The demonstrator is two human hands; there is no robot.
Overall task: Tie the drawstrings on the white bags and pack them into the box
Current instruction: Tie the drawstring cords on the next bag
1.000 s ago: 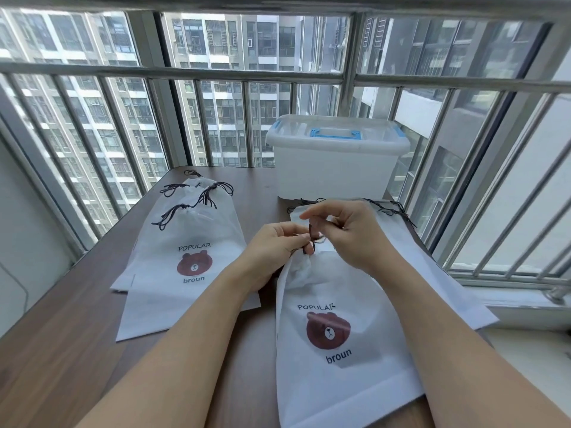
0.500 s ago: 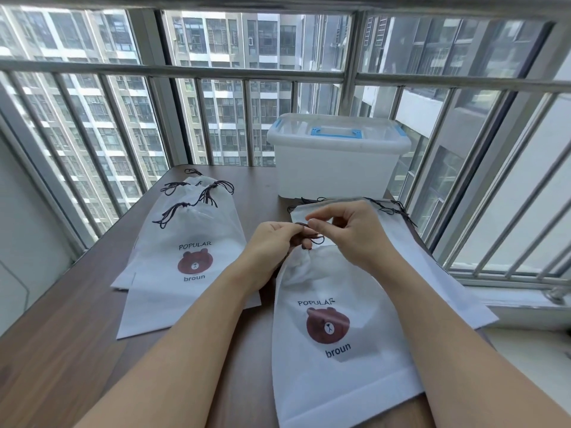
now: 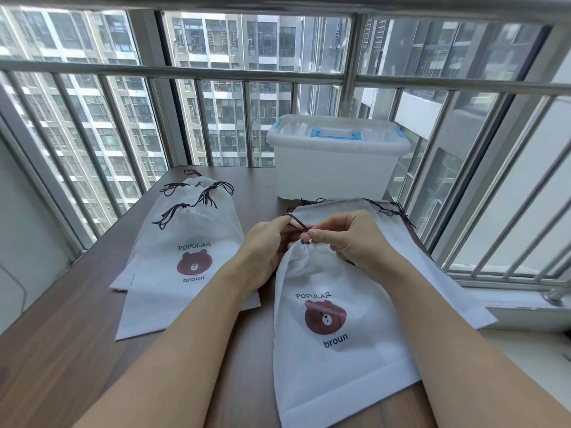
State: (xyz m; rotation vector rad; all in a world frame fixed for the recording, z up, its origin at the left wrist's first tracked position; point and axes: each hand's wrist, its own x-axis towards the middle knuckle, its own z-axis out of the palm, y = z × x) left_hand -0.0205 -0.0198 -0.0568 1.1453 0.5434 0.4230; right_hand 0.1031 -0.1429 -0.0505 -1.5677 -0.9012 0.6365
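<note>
The white bag (image 3: 333, 319) under work lies flat on the wooden table (image 3: 61, 359), directly below and toward the person from both hands, with its bear print and the words "POPULAR" and "broun" facing up. Its neck is gathered into a bunch right beneath the fingers. The dark drawstring (image 3: 298, 225) runs between the two hands at that neck.

The left hand (image 3: 265, 251) has its fingers curled and grips the cord, a loop of which stands up over its knuckles. The right hand (image 3: 352, 239) pinches the cord between thumb and fingertip just above the gathered neck.

Compared with half a second ago, the cord loop now sits higher over the left hand, and the neck of the bag is drawn tighter. One second ago the bag's mouth was looser still.

Under the right hand and beyond it lies a stack of further white bags (image 3: 349, 206), their cords trailing to the right. To the left of the left hand, well apart, rests a pile of tied bags (image 3: 185, 261) with knotted cords at the far end; it has not moved.

Beyond both hands stands the translucent box (image 3: 336, 171), its lid with blue handle on, against the metal window railing (image 3: 216, 72). Its position is unchanged.
</note>
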